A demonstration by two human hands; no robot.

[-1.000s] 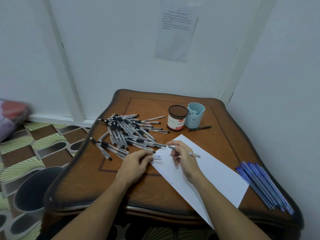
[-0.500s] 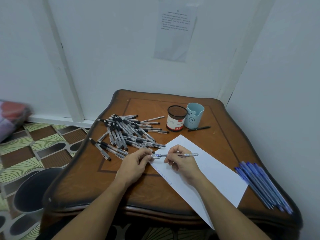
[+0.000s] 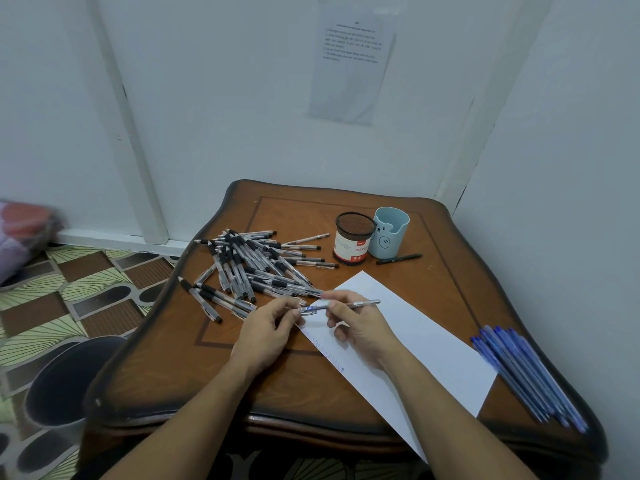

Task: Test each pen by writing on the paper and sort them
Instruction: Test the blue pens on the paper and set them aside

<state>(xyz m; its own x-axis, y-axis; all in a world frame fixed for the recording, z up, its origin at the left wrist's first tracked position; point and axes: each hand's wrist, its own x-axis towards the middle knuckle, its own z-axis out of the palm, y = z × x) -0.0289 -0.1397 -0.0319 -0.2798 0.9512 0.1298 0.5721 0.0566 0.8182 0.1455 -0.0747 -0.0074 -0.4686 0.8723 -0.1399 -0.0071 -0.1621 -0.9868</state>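
A clear pen point(image 3: 363, 303) lies level between both hands, just above the left end of a white paper sheet point(image 3: 429, 344). My right hand point(image 3: 356, 327) pinches its barrel near the middle. My left hand point(image 3: 270, 327) pinches its blue cap point(image 3: 308, 309) at the left end. Faint blue scribbles point(image 3: 329, 356) run along the sheet's near-left edge. A heap of several black-grip pens point(image 3: 249, 268) lies to the left. Several blue pens point(image 3: 530, 372) lie in a row on the table's right edge.
At the back of the brown wooden table point(image 3: 346, 216) stand a mesh pen cup point(image 3: 354, 242) and a light blue cup point(image 3: 389, 232), with one black pen point(image 3: 398, 259) beside them. A dark bin point(image 3: 69, 379) sits on the floor at the left. White walls close in behind and right.
The right hand swung the pen from slanted over the paper to level. The left hand's cap now meets the pen's left end.
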